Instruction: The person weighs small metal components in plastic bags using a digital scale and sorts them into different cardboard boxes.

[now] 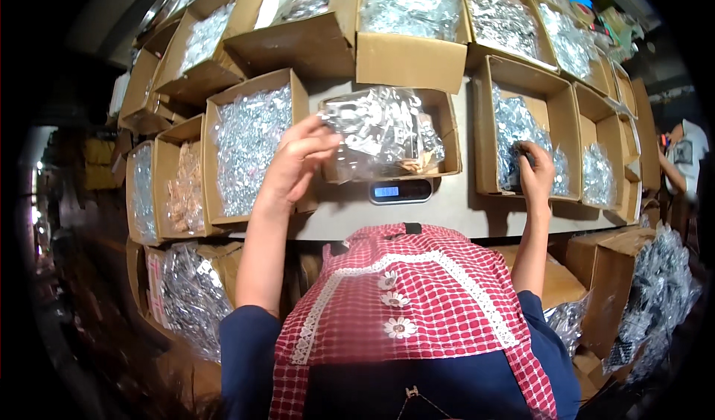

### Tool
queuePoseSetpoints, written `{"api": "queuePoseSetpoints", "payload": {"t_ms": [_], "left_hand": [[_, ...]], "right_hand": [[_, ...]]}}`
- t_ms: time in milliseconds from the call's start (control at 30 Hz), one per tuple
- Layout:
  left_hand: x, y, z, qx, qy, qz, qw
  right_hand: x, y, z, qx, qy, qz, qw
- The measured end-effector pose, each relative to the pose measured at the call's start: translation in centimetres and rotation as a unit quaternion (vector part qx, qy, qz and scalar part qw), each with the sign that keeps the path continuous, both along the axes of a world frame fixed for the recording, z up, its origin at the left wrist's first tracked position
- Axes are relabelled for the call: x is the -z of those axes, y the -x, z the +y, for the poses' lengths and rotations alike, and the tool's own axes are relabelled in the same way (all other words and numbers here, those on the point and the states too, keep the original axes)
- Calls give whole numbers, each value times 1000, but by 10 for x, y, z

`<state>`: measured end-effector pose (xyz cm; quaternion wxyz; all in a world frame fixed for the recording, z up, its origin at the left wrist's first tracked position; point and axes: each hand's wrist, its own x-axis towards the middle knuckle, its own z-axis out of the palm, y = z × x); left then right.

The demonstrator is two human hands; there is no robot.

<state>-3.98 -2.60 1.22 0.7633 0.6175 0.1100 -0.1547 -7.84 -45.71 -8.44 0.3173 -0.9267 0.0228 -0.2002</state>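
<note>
At the middle of the table, my left hand (304, 156) has its fingers closed at the left edge of a clear plastic bag (376, 129). The bag is shiny and creased, and it lies across the opening of a small cardboard box (450, 126). Some tan pieces (423, 161) show inside that box near its front right. My right hand (538, 170) reaches into an open cardboard box (566, 115) on the right, which holds many small silvery pieces (514, 118). Its fingers are bent together among these pieces; what they pinch is too small to make out.
A digital scale (401, 191) with a lit display sits at the small box's front. Open boxes of silvery packets ring the table, including a large one (253, 148) at left. Another box (182, 189) holds tan pieces. At far right, a person (684, 156) is partly visible.
</note>
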Motion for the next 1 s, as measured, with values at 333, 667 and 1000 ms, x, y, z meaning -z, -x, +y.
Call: {"api": "queuePoseSetpoints", "payload": {"t_ms": [333, 667, 1000], "left_hand": [[96, 23, 34, -46, -612, -170, 771], [105, 17, 37, -19, -568, -191, 800], [118, 17, 40, -10, -560, -196, 805]], "right_hand": [[4, -3, 0, 41, -20, -30, 999], [9, -4, -1, 53, 5, 4, 999], [-38, 12, 57, 4, -60, -125, 990]]}}
